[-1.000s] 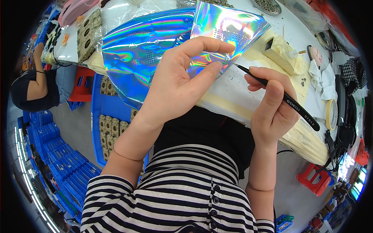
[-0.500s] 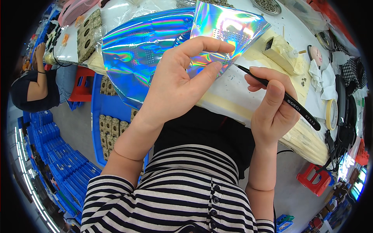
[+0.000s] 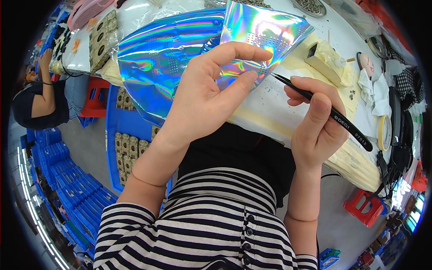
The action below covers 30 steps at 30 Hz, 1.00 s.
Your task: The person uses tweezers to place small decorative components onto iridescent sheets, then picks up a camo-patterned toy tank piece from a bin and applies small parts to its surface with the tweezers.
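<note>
My left hand holds a shiny holographic film sheet, its thumb and index finger curved apart over the film's near corner and its other fingers hidden. Rows of small dots, perhaps holes or studs, cover part of the film. It continues leftward as a wide blue iridescent piece that hangs past the table edge. My right hand grips black tweezers between thumb and fingers. Their fine tips are just beside the film's right edge, near my left thumb; I cannot make out anything between them.
Right of the film stands a cream-coloured box-like block, with a tape roll farther right. A round dish of small pieces sits at the back. A blue tray with camouflage-patterned parts is lower left. Another person sits at far left.
The tweezers and my right hand have shifted very slightly to the right, the tips drawing a little off the film's edge. My left hand and the film look unmoved.
</note>
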Motion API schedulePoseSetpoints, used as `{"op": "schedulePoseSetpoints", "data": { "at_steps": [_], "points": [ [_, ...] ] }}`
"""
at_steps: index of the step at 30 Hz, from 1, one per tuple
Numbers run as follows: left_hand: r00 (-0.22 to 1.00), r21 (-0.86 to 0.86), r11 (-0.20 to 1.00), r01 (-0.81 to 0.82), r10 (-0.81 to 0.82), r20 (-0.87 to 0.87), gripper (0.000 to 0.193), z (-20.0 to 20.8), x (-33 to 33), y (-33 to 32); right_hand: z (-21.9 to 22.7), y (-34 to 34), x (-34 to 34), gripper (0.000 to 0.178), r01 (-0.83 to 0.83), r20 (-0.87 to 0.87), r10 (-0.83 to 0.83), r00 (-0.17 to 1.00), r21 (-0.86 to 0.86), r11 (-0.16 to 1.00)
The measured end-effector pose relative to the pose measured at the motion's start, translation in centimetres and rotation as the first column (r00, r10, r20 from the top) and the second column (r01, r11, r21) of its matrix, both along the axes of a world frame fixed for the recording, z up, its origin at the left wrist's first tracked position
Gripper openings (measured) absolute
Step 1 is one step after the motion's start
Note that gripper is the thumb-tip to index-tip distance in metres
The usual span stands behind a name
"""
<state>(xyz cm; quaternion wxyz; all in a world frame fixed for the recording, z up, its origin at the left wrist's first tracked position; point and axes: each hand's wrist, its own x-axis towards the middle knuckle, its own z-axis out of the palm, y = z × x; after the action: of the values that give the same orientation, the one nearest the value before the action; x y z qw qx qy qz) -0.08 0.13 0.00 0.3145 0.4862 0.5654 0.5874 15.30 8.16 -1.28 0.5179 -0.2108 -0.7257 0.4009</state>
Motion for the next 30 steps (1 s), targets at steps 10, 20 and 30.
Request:
{"op": "schedulePoseSetpoints", "data": {
  "at_steps": [10, 20, 30],
  "points": [
    [1.000, -0.006, 1.000, 0.002, -0.002, -0.017, 0.027, -0.02, -0.08, -0.01, -0.07, 0.01, 0.03, 0.023, 0.009, 0.004, -0.009, 1.000, 0.008, 1.000],
    [1.000, -0.008, 1.000, 0.008, -0.008, 0.003, 0.028, -0.04, -0.05, -0.05, 0.01, -0.03, 0.11, 0.023, 0.006, 0.009, -0.006, 1.000, -0.009, 1.000],
    [1.000, -0.003, 1.000, 0.006, -0.006, -0.024, 0.028, -0.14, -0.13, -0.01, 0.05, -0.04, 0.01, 0.021, 0.006, 0.001, -0.006, 1.000, 0.003, 1.000]
  ]
}}
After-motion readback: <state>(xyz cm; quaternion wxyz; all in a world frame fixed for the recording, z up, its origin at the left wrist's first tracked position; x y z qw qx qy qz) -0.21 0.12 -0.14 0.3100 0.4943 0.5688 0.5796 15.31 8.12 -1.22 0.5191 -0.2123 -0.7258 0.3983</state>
